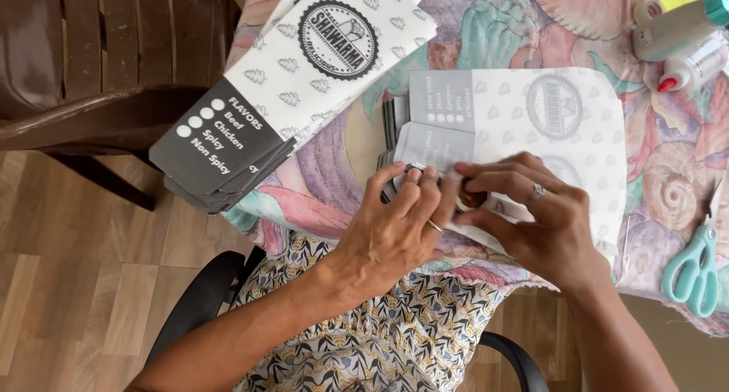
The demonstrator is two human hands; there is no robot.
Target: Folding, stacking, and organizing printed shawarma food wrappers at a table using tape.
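Note:
A white and grey printed paper sheet [531, 126] lies flat on the patterned tablecloth [334, 179], its left grey flap folded over. My left hand [395, 225] presses fingertips down on the folded edge near the sheet's lower left. My right hand [543, 217], wearing a ring, rests beside it, fingers pinching and pressing the same fold. Both hands touch each other at the fingertips. Beneath the sheet, a small stack of more dark-edged sheets [395, 118] shows at its left side.
A pile of finished white and grey paper sleeves [281, 88] lies at the table's left corner. Teal scissors [695, 267] sit at the right edge. Glue bottles [680, 35] lie at the top right. A brown plastic chair [99, 65] stands left, over wooden floor.

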